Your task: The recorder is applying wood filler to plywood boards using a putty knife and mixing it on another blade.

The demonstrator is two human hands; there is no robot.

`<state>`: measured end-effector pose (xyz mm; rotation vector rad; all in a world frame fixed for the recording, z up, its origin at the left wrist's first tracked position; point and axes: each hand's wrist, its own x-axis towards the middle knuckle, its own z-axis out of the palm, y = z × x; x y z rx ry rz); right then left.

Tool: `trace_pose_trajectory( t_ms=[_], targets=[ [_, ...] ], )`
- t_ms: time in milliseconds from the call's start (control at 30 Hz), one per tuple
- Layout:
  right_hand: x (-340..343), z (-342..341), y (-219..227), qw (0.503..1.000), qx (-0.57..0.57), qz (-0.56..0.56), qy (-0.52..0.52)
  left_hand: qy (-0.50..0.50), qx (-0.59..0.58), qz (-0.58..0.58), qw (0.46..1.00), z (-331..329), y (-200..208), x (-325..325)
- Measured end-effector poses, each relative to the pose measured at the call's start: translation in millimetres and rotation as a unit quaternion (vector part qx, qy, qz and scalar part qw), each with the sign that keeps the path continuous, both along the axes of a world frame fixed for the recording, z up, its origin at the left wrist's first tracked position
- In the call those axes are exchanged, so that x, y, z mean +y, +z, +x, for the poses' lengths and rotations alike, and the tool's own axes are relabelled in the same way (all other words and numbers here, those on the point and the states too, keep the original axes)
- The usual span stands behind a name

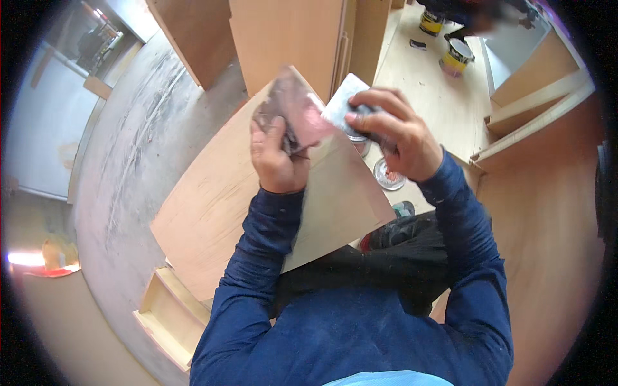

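A light-blue edge (393,378) is showing lowest of all, in front of a navy shirt (347,321) whose sleeves are reaching forward. The left hand (278,157) is holding a plate (302,112), its thumb lying along the near part and the other fingers partly hidden. The plate is sitting just ahead of that hand, tilting, with pink paste (314,122) spreading over its right side. The right hand (402,132) is gripping a scraper (339,106), fingers closing around its dark handle. The pale blade is lying to the left of that hand and pointing toward the plate's right edge; whether they are touching, I cannot tell. Both tools are blurring a little.

Below them a wooden panel (219,199) is lying slantwise, the plate showing over its far corner and the left forearm crossing above it. Just beyond the panel's right edge a round tin (390,188) is holding reddish matter, and a shoe (403,208) is showing near the right corner. A drawer (187,299) is resting beside the panel's near left edge. Farther off, another person (473,13) is working near two yellow-and-black buckets (454,64).
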<state>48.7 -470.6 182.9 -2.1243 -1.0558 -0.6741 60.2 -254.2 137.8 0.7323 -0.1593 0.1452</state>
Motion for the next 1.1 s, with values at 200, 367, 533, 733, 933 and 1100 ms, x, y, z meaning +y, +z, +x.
trace_pose_trajectory(
  t_ms=[200,367,533,733,933,1100],
  targets=[
    [-29.5,6.9,-42.0,0.952,0.271,0.144,0.017,-0.008,0.053,-0.107,0.993,22.5,-16.2,34.4],
    [-3.7,4.3,-51.0,0.825,0.456,0.312,0.119,-0.011,0.085,-0.068,0.994,21.0,-26.5,24.9],
    [-0.7,-8.0,-70.4,0.866,0.405,0.272,0.105,0.033,0.104,-0.052,0.993,19.8,-30.5,23.9],
    [-31.9,-55.1,-96.8,0.898,0.381,0.205,0.074,0.011,0.082,-0.056,0.995,22.8,-32.7,28.7],
    [-59.1,-101.8,-82.9,0.89,0.392,0.2,0.115,-0.007,0.079,-0.058,0.995,23.7,-31.4,34.5],
    [-101.2,-122.9,-87.5,0.835,0.494,0.21,0.118,-0.022,0.081,-0.06,0.995,26.2,-35.9,34.4]
  ],
)
